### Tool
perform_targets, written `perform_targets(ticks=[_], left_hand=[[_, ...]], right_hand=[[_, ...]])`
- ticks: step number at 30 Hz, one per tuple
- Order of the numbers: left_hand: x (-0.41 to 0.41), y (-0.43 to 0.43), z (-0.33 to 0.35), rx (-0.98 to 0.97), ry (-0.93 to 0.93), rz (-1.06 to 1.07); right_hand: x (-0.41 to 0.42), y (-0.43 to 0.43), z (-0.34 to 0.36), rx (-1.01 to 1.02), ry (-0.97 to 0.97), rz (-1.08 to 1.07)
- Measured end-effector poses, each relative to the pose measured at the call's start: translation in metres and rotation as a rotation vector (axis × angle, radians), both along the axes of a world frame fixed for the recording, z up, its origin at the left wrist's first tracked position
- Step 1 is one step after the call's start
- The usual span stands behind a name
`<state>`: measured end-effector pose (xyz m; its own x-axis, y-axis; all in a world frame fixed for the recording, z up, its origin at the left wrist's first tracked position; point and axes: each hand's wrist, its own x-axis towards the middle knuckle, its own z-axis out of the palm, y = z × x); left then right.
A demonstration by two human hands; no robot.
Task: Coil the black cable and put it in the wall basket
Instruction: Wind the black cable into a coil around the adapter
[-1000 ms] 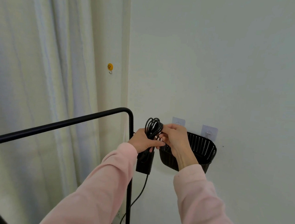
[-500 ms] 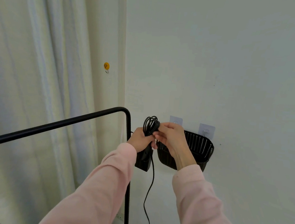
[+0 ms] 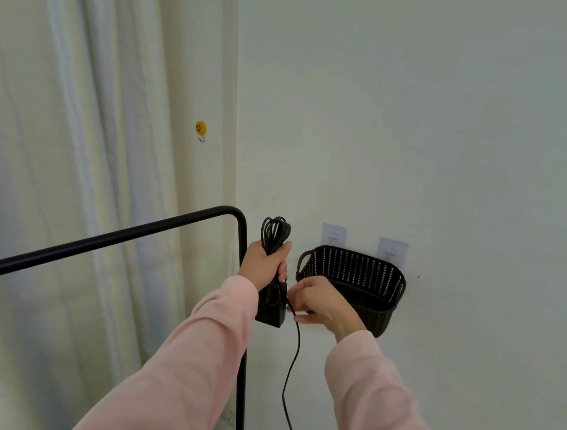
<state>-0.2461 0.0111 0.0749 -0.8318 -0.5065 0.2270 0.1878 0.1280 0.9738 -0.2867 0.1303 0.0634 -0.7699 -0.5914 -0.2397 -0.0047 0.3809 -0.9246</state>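
Both hands are closed on the black cable [image 3: 275, 233]. The left hand [image 3: 264, 264] is raised beside the upright of a black metal rack [image 3: 118, 240], and its fingers are curled round a bundle of gathered loops, whose top is seen standing out above the fist. Below that fist a black power brick [image 3: 271, 304] is seen hanging against the left wrist, its long side roughly upright. The right hand [image 3: 319, 303] is held lower, just to the right of the brick, and the loose tail [image 3: 291, 369] of the cable is pinched between its thumb and fingertips close to the brick. From that pinch the tail is let fall in a slack line between the two pink sleeves [image 3: 194, 361] and is cut off by the bottom edge of the view.

The wall basket [image 3: 356, 267], dark and woven with small pale gaps, is hung on the white wall [image 3: 454, 127] from two clear adhesive hooks [image 3: 333, 234], just right of the hands. Its lower left corner is partly covered by the right hand. No part of the cable is seen inside it; what little of its interior is shown looks dark.

A pale curtain [image 3: 57, 160] is hung at the left behind the rack, and a small yellow smiley hook [image 3: 200, 128] is stuck higher up, near the curtain's edge.
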Motion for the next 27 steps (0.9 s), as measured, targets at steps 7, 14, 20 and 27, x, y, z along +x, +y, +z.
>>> perform_targets(ticks=[7,14,20,27], left_hand=[[0.000,-0.003,-0.001,0.039,0.024,0.042],[0.004,-0.007,0.000,0.065,0.041,0.088],[0.007,-0.006,0.004,-0.065,0.005,0.053],[0.011,-0.006,0.004,-0.194,-0.045,0.017]], right_hand=[[0.001,0.007,-0.013,0.068,-0.116,0.191],[0.000,0.019,-0.011,0.196,-0.013,0.215],[0.003,0.016,-0.009,0.269,0.077,0.233],[0.007,0.012,0.003,0.268,0.118,0.181]])
